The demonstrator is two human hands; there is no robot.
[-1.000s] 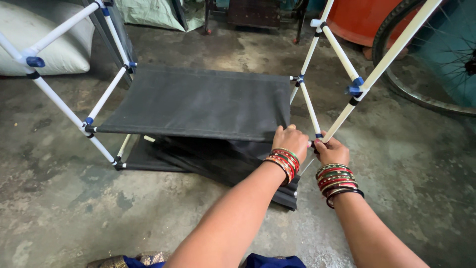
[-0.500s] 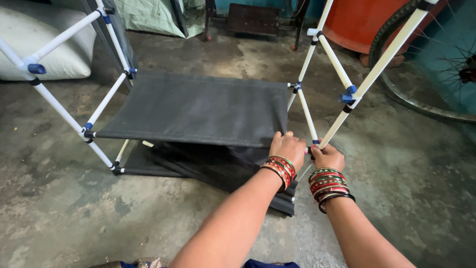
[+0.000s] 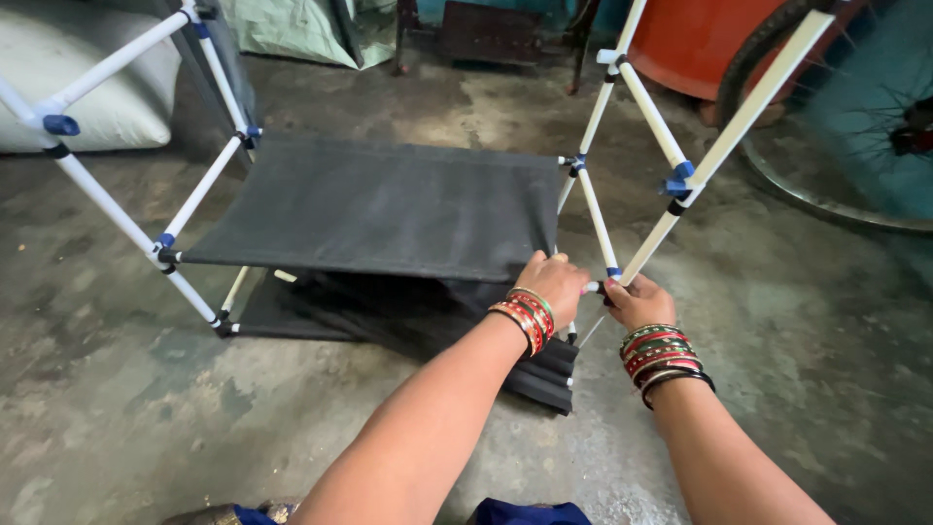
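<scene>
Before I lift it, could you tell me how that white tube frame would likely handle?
Probably light: the frame is thin tubing. Likely wobbly, since it leans on small blue joints. Its black cloth shelf already sags, so expect flopping.

You've got the white-tube rack frame with blue joints (image 3: pixel 595 216) standing on the floor, its black fabric shelf (image 3: pixel 389 206) stretched flat.

Just beyond and left of the hands (image 3: pixel 595 292) a fabric shelf (image 3: pixel 379 206) spans the tube frame (image 3: pixel 593 209), above folded fabric (image 3: pixel 428 326) on the floor (image 3: pixel 117 369).
</scene>
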